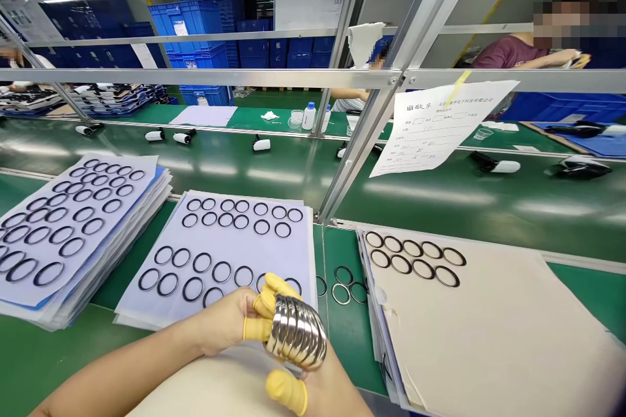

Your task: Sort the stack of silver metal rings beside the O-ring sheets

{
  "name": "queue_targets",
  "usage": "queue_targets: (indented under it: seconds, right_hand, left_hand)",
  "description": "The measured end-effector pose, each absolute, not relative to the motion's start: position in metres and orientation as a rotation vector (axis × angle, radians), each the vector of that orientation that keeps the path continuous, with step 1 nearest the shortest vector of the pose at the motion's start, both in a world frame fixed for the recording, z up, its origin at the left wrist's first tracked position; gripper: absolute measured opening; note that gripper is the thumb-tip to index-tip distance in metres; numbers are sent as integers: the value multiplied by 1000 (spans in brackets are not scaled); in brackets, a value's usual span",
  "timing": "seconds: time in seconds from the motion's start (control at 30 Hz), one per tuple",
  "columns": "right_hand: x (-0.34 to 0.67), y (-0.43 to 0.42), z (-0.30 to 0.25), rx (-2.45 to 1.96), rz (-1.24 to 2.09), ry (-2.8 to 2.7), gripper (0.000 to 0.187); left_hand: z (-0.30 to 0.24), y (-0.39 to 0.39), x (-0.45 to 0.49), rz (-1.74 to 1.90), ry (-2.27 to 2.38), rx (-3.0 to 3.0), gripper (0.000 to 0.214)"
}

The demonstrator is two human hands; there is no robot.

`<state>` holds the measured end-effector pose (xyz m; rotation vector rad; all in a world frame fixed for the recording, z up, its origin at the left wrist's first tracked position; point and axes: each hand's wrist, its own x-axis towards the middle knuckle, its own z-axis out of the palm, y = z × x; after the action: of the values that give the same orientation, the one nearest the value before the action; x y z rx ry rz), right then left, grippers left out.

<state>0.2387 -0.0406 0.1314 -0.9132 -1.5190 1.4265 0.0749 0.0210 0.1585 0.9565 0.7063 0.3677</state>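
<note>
Pinching a stack of shiny metal rings [295,332] between my left hand [229,319] and right hand [327,388], fingers curled round it in yellow finger cots [281,392], I have it held over the corner of a sheet carrying black rings [288,247], on the green worktop [49,352].

The stacked metal rings [296,332] are mirror-polished, the yellow rubber finger cots [286,392] matt, the paper sheets [215,241] smooth, the green desk [59,352] glossy.
</note>
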Motion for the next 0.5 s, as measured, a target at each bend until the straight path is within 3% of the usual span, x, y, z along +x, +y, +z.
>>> queue_targets:
  seconds: [0.3,0.5]
  right_hand:
    - [239,-47,127,-862,1550,-1310,77]
    - [246,-49,116,-850,1425,-1416,41]
  left_hand:
    - [157,27,72,439,663,1072,29]
    - [170,39,64,531,587,1516,31]
